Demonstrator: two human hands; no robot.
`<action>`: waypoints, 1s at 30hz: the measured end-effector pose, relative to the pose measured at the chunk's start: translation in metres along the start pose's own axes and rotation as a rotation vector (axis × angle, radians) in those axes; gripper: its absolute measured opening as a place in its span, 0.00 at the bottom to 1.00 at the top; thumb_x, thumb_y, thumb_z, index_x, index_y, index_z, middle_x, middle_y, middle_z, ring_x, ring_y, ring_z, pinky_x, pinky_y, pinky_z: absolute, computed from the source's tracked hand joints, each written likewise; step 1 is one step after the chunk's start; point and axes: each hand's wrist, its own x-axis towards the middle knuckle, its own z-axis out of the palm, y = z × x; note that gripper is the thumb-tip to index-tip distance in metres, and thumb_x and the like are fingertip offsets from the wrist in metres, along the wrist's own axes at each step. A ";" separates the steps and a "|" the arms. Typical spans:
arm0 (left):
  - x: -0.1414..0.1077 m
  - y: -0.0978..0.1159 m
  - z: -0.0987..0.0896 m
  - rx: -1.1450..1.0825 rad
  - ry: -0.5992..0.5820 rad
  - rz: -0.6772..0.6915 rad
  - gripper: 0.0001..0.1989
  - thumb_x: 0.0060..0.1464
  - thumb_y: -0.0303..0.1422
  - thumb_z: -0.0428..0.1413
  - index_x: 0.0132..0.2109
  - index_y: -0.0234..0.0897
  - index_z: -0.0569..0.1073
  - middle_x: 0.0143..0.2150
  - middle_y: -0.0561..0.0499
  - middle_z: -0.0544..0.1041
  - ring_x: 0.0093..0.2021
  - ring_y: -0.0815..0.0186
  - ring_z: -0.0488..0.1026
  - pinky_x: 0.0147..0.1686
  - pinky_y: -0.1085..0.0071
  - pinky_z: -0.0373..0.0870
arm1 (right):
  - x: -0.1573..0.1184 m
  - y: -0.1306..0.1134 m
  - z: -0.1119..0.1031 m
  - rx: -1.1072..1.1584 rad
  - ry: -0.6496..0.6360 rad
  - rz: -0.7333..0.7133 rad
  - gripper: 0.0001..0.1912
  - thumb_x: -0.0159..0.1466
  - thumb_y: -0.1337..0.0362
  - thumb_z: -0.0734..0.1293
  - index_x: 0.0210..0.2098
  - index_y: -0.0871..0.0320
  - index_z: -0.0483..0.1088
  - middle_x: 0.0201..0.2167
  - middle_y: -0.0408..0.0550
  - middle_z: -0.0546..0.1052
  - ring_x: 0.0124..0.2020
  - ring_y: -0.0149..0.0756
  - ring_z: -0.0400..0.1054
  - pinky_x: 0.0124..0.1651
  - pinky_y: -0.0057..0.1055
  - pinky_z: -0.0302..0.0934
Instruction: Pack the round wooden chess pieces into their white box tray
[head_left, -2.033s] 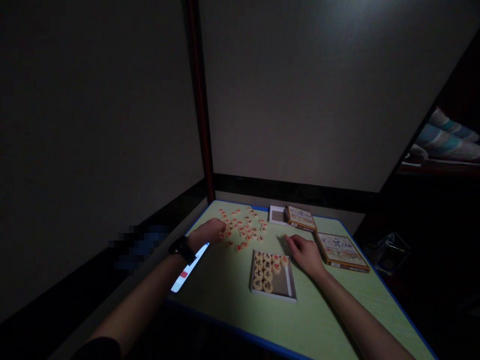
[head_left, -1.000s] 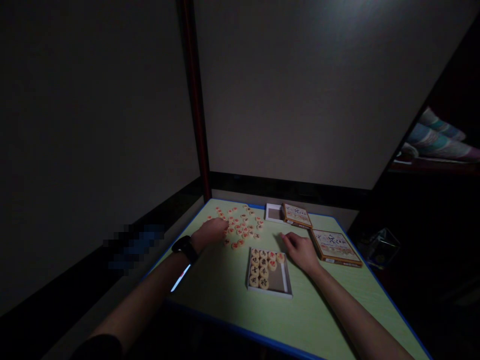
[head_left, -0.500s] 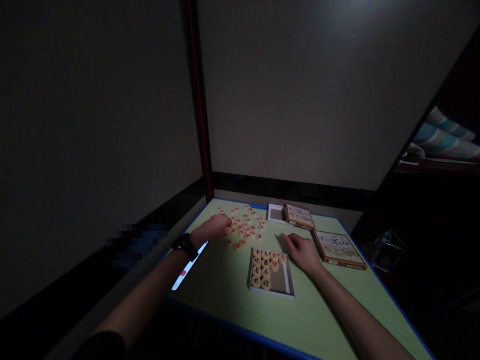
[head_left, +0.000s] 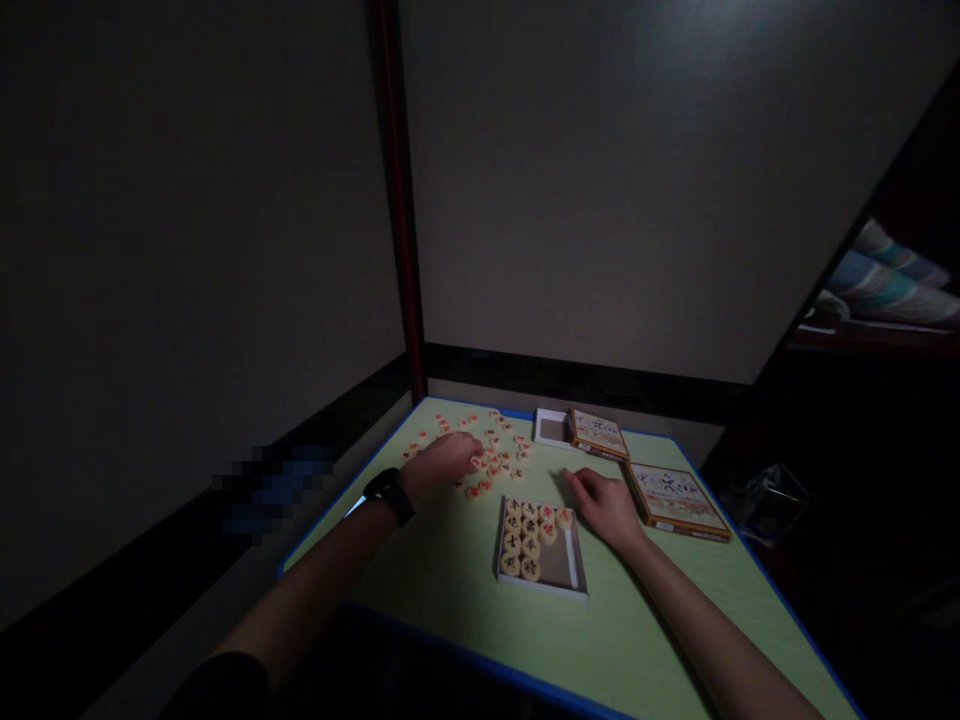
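My left hand (head_left: 446, 460), with a dark watch on its wrist, reaches over loose Chinese chess pieces (head_left: 491, 472) scattered at the table's far left. Its fingers are bent down and together, their tips at a red-marked piece (head_left: 476, 463); the hand hides part of the grip. Closer to me lies an open shallow box (head_left: 559, 565), with black-marked and red-marked pieces in columns and bare bottom at its right. Just right of this box, my right hand (head_left: 606, 505) rests on the table, fingers curled in loosely and nothing seen in them.
The green table (head_left: 442, 590) has a blue edge and stands against walls. A half-open box (head_left: 553, 428) with its printed sleeve (head_left: 598, 432) lies at the back. Another printed box lid (head_left: 679, 498) is on the right. A lit screen (head_left: 355, 507) shows partly behind my left wrist.
My left hand has moved a little to the right over the loose pieces, and its forearm now covers more of the lit screen. My right hand has stayed in place.
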 end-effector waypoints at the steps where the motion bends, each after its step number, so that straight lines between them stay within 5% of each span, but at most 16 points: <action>1: -0.001 0.000 0.002 -0.005 -0.014 0.008 0.09 0.52 0.25 0.54 0.38 0.36 0.77 0.40 0.45 0.79 0.44 0.60 0.74 0.46 0.69 0.68 | 0.000 0.000 0.000 -0.002 0.004 -0.001 0.33 0.68 0.42 0.50 0.28 0.56 0.76 0.21 0.50 0.78 0.23 0.39 0.72 0.29 0.30 0.55; 15: 0.000 -0.013 0.019 -0.067 -0.056 -0.045 0.08 0.46 0.26 0.57 0.36 0.39 0.77 0.36 0.49 0.80 0.38 0.62 0.75 0.40 0.71 0.68 | 0.000 0.001 0.001 0.020 -0.011 -0.017 0.34 0.68 0.42 0.50 0.28 0.56 0.76 0.21 0.51 0.79 0.22 0.39 0.71 0.27 0.30 0.54; 25: -0.007 -0.040 -0.029 -0.051 0.001 -0.195 0.12 0.51 0.25 0.50 0.36 0.35 0.79 0.33 0.47 0.79 0.35 0.65 0.74 0.36 0.74 0.66 | 0.000 0.003 0.003 0.007 -0.018 -0.009 0.34 0.67 0.40 0.50 0.28 0.56 0.76 0.20 0.51 0.78 0.21 0.39 0.70 0.26 0.30 0.53; 30: -0.009 -0.061 -0.029 -0.015 -0.040 -0.324 0.12 0.48 0.23 0.53 0.37 0.33 0.80 0.33 0.44 0.79 0.34 0.63 0.75 0.33 0.73 0.66 | 0.000 0.005 0.004 0.003 -0.026 -0.006 0.33 0.68 0.42 0.51 0.29 0.56 0.77 0.21 0.51 0.79 0.22 0.40 0.71 0.27 0.30 0.54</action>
